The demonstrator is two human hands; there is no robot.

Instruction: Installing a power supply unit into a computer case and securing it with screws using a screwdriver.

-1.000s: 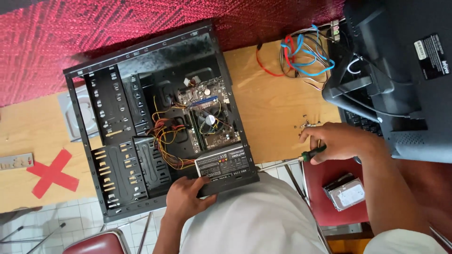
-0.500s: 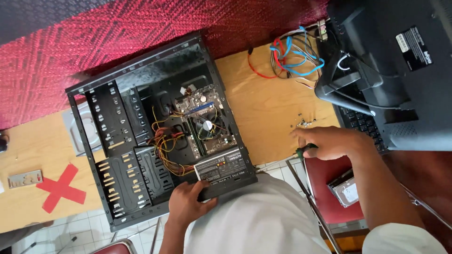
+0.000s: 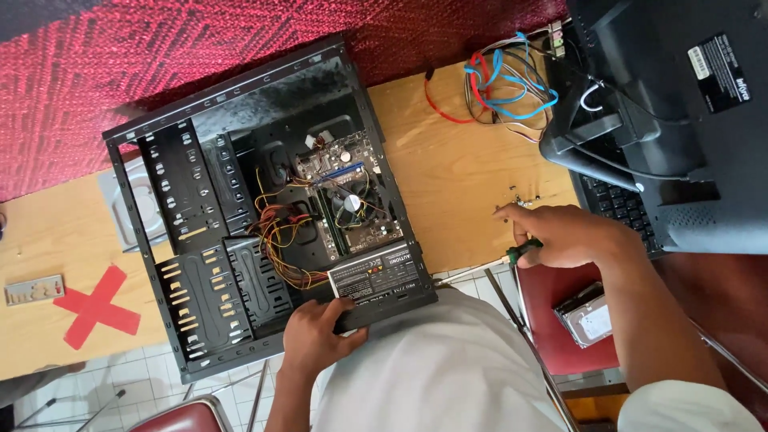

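Observation:
An open black computer case (image 3: pixel 200 208) lies on its side on a wooden table (image 3: pixel 456 160), with a motherboard (image 3: pixel 348 200) and a bundle of orange and yellow wires (image 3: pixel 280 240) inside. My left hand (image 3: pixel 316 336) rests on the near edge of the case, gripping the black power supply (image 3: pixel 380 280) at its front. My right hand (image 3: pixel 560 236) is closed around a green-handled screwdriver (image 3: pixel 520 250) over the table edge, right of the case. A few small screws (image 3: pixel 524 196) lie just beyond that hand.
A black monitor (image 3: pixel 680 120) on a stand and a keyboard (image 3: pixel 620 204) sit at the right. A tangle of blue, red and white cables (image 3: pixel 508 84) lies at the back. A hard drive (image 3: pixel 588 320) rests on a red chair. A red tape cross (image 3: pixel 96 308) marks the table at left.
The view has shifted slightly; the case and hands sit a little further right and lower in frame. My right hand has moved a little toward the screws with the screwdriver. The left hand stays on the power supply.

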